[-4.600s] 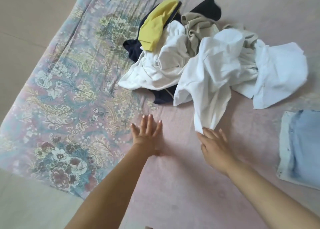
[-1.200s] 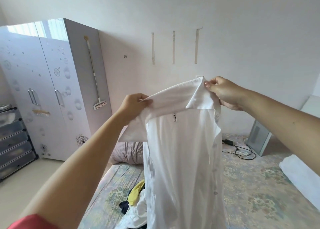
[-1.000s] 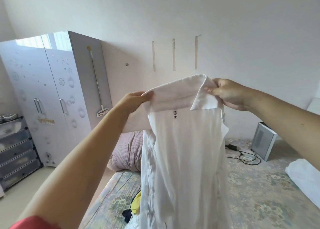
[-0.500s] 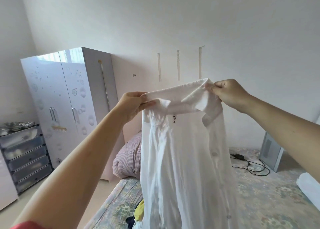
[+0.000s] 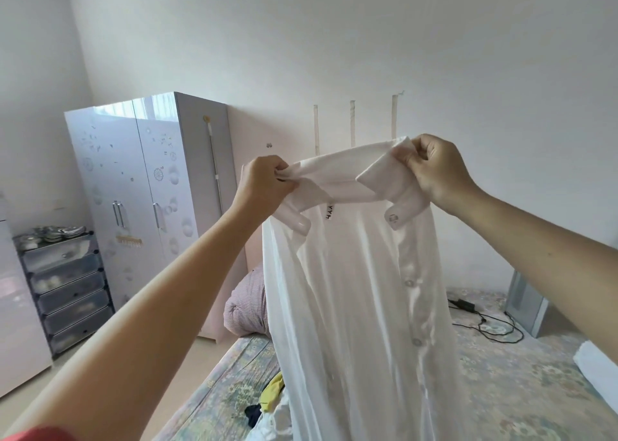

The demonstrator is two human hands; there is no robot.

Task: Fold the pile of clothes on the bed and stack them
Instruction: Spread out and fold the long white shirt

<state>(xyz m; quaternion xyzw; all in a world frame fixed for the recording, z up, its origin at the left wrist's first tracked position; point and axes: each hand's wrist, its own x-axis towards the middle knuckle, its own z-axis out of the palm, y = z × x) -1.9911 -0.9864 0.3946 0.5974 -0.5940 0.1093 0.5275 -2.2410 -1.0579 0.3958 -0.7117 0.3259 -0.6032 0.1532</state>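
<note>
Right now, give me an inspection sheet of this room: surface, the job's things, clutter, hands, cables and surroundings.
Surface: bed with a floral cover, far part bare.
Job's things: white shirt held up by the collar, hanging open with its buttons showing; clothes pile beneath it, yellow, dark and white pieces visible.
Clutter: striped pillow at the head of the bed; white bundle at the right edge.
Hands: left hand and right hand each pinch one end of the collar.
Cables: black cable with an adapter lying on the bed.
Surroundings: wardrobe on the left, drawer unit beside it, grey box by the wall.
</note>
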